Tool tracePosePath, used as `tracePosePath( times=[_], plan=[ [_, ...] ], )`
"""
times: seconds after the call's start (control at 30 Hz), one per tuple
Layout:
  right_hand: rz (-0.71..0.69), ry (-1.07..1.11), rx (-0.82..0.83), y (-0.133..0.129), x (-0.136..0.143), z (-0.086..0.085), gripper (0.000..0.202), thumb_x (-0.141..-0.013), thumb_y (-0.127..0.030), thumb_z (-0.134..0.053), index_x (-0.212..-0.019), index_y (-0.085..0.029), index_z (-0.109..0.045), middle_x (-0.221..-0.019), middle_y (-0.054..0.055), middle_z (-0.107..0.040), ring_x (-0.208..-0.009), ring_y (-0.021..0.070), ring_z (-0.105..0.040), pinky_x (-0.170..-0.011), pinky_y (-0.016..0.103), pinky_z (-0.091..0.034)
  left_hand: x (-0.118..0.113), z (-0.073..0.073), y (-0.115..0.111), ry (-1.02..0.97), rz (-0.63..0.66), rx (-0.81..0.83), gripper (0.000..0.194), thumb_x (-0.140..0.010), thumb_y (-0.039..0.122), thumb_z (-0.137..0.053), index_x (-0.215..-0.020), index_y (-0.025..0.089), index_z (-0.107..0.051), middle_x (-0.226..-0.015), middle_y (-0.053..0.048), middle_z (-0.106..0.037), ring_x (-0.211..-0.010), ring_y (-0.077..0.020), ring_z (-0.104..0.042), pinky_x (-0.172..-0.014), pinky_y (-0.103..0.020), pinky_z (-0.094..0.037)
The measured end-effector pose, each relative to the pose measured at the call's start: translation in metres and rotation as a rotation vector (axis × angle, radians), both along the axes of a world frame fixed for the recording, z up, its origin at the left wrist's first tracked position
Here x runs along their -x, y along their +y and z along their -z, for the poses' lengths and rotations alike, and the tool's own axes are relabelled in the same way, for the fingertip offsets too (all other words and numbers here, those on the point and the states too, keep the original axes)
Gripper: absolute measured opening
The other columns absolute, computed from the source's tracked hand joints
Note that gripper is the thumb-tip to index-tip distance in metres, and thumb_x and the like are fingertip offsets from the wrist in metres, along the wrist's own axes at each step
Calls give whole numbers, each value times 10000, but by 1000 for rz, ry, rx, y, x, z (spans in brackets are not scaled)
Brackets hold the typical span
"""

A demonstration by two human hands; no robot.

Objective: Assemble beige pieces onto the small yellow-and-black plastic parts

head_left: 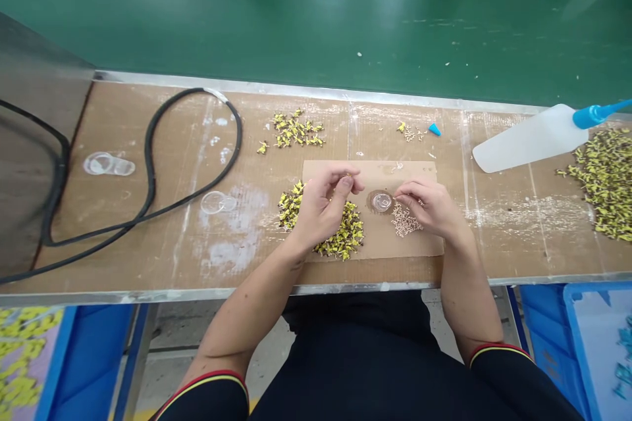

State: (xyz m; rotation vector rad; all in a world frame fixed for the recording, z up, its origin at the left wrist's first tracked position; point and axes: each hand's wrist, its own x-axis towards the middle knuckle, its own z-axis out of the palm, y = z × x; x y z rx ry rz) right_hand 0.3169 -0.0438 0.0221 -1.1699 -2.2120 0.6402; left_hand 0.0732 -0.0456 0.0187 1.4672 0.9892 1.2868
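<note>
My left hand is closed in a pinch above a pile of small yellow and dark pieces. A tiny yellowish bit shows at its fingertips, too small to name. The fingertips of my right hand are pressed together beside a small round clear dish; what they hold is too small to make out. Just below them lies a heap of tiny beige pieces. Dish and heap rest on a cardboard sheet, and the yellow pile overlaps its left edge.
A smaller yellow group lies farther back. On the right are a white squeeze bottle, its blue cap and a large yellow pile. A black cable loops at left near clear plastic lids. Behind runs a green surface.
</note>
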Motion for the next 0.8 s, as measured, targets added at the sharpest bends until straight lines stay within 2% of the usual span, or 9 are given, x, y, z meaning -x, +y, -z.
tracePosePath(
  times=[0.13, 0.2, 0.4, 0.8],
  plan=[
    [-24, -2, 34, 2, 2, 3, 144, -1000, -206, -590, -917, -204, -707, -876, 40, -746, -765, 159, -675, -699, 293, -512, 0, 1, 2, -47, 6, 45, 309, -1007, 349, -597, -1278, 222, -522, -837, 1, -726, -774, -121, -704, -765, -275, -580],
    [-30, 6, 37, 2, 2, 3, 145, -999, -200, -588, -919, -207, -709, -875, 41, -743, -768, 161, -674, -698, 293, -513, 0, 1, 3, -29, 6, 73, 326, -1002, 339, -598, -1294, 212, -528, -859, -13, -742, -797, -131, -722, -789, -291, -586],
    [-34, -10, 27, 2, 2, 2, 151, -998, -190, -583, -924, -210, -713, -879, 44, -746, -772, 163, -681, -703, 295, -517, 1, 2, 3, 66, -17, 77, 225, -990, 348, -612, -1155, 199, -645, -926, -51, -776, -855, -159, -744, -800, -312, -584],
    [-38, -43, 37, 2, 1, 2, 154, -998, -198, -583, -919, -206, -716, -874, 50, -746, -774, 173, -677, -712, 305, -506, -1, 3, 4, 47, -46, 98, 96, -946, 283, -644, -973, 198, -610, -847, -29, -751, -791, -143, -732, -687, -277, -544]
  ],
)
